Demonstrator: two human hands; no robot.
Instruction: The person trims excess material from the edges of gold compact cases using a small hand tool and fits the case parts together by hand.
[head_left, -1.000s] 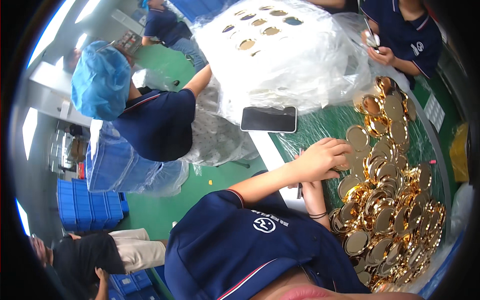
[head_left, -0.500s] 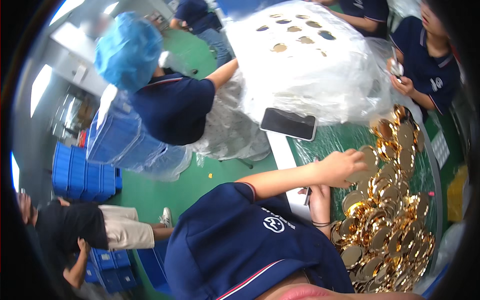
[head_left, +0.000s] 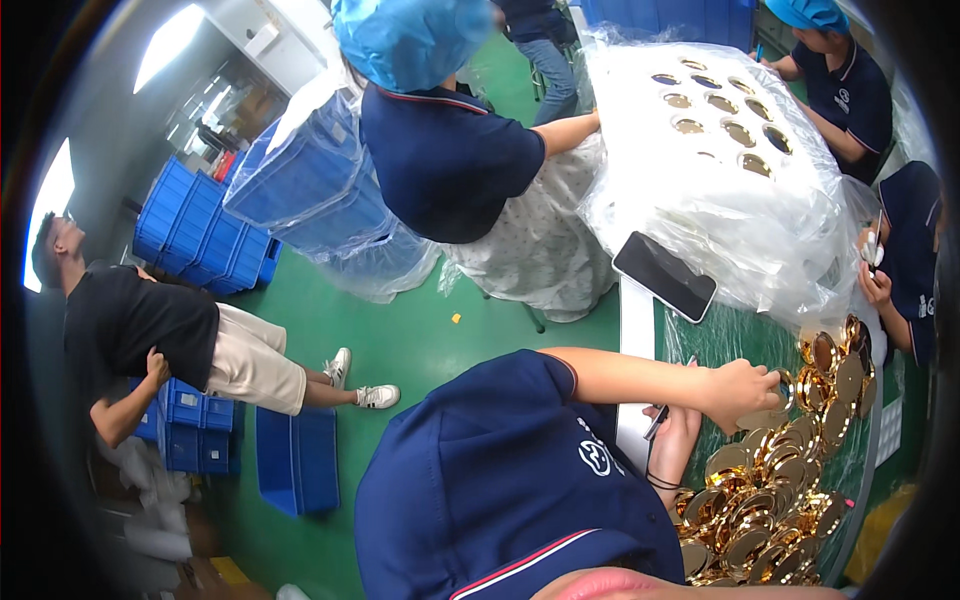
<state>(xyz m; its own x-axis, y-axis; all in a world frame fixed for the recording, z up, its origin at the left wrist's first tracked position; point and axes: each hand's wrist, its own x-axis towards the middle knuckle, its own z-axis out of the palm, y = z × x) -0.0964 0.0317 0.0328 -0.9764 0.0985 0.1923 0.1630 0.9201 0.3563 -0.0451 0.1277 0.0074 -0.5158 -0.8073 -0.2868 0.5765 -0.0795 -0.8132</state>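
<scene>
My left hand reaches over the upper left edge of a pile of shiny gold-rimmed discs. Its fingers are curled, and a small round gold-rimmed disc shows at the fingertips. Another disc with a flat tan face lies just below the hand. My right hand, with dark bands at the wrist, is closed around a slim dark pen-like tool. A thin tip beyond my left forearm lies in line with that tool; the forearm hides what is between.
A phone lies at the table edge beside a plastic-covered white tray holding several discs. Co-workers sit around the table; one in a blue cap is to the left. Blue crates and a standing person are farther left.
The view has shifted, so the table and people sit farther right and lower. My left hand's fingers, spread over a disc before, are now curled. My right hand still holds the pen-like tool.
</scene>
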